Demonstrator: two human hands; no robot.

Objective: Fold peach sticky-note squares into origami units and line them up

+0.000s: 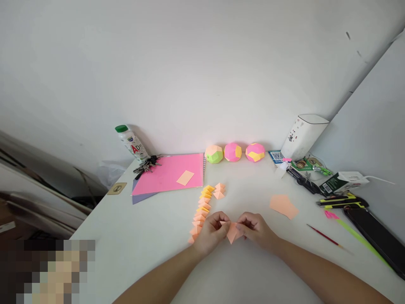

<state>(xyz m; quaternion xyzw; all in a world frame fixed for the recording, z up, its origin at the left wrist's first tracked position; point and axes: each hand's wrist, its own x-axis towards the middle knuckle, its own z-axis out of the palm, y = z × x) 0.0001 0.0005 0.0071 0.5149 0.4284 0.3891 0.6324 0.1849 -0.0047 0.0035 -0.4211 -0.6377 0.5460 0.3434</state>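
Observation:
Between my two hands, just above the table's near middle, is a small folded piece of peach paper with a point facing down. My left hand pinches its left side between thumb and fingers. On the right side my right hand pinches it the same way. A long row of folded paper pieces, peach and yellow-orange, runs beside my left hand, which hides part of its near end. A shorter stack of folded peach pieces lies by the row's far end. Flat peach paper rests to the right of my hands.
Three coloured paper balls stand by the wall. Pink sheets carry a peach slip and keys; a bottle stands behind. At right lie a paintbrush, a cutter, a black case and a white bin.

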